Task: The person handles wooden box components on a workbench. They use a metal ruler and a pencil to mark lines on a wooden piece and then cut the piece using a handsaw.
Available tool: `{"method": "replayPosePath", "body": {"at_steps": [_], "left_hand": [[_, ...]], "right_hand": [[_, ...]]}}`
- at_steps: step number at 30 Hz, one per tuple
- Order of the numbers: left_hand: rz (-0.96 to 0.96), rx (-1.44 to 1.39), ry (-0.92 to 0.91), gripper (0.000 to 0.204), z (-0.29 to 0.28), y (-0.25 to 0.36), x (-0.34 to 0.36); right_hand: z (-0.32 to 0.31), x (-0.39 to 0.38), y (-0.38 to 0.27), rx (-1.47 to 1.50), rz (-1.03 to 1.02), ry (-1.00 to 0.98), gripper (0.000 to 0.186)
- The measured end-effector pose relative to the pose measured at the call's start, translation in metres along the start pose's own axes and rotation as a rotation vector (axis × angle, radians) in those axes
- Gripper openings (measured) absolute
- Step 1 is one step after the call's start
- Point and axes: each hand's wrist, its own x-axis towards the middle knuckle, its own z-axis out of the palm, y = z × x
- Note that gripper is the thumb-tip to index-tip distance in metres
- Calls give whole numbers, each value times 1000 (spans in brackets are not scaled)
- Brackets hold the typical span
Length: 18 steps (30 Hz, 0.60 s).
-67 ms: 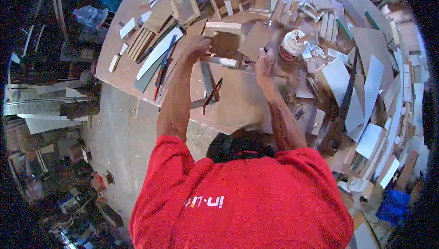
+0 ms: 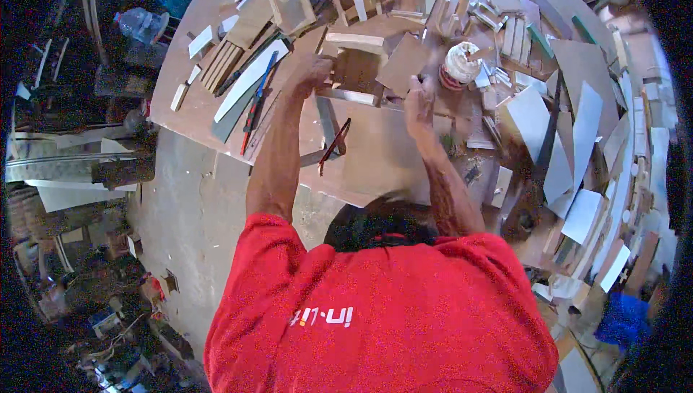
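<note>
Wooden box frame (image 2: 354,41) lies at upper centre of the view, immediately right of my left hand (image 2: 315,74), fingers curled over its left side. My right hand (image 2: 420,101) pinches a thin brown panel (image 2: 401,66), tilted beside the frame's right end. Rails run left-right; left hand nearer. Farther right: white-topped tub (image 2: 460,67).

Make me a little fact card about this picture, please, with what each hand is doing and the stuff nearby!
Left hand: at the left end of a wooden frame; grip too blurred to tell
Right hand: holds a flat brown panel near its lower right edge
Right of panel: tub with white stuff on top
Between forearms: brown board
Shirt: red
</note>
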Motion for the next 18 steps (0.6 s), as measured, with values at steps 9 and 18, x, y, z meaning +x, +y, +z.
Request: {"method": "replayPosePath", "body": {"at_steps": [9, 18], "left_hand": [[-15, 246, -222, 36, 67, 2, -35], [558, 664, -277, 41, 100, -92, 16]], "right_hand": [[-59, -54, -42, 1051, 1360, 81, 33], [-64, -122, -74, 450, 1293, -115, 21]]}}
